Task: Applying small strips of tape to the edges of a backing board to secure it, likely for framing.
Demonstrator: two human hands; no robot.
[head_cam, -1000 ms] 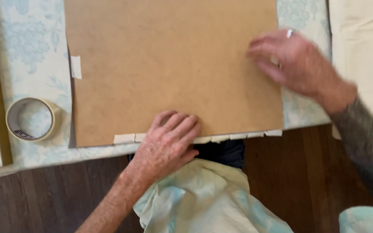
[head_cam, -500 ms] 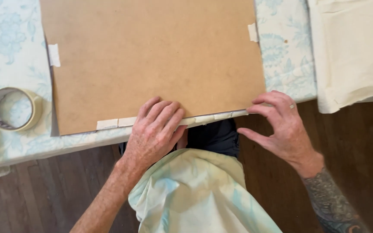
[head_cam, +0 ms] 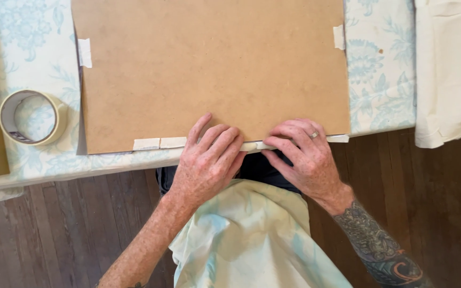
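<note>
Hands now sit side by side on the near edge of the brown board point(head_cam: 214, 69), where a moment ago your right hand point(head_cam: 302, 160) was off past the board's near right corner and, before that, up on its right half. Your left hand point(head_cam: 206, 162) has stayed put, fingers spread flat and pressing on the pale tape strip point(head_cam: 158, 143) that runs along that near edge; it grips nothing. Your right hand has come in next to it, fingers bent and fingertips down on the same strip, pinching nothing that I can make out. In my judgement, both hands are now smoothing the tape along that edge. Short tape tabs mark the board's left edge point(head_cam: 85, 52) and right edge point(head_cam: 339, 36). The tape roll point(head_cam: 30, 117) lies well left of the board on the floral cloth point(head_cam: 380, 80), untouched. A cream fabric point(head_cam: 449, 69) lies to the board's right.
</note>
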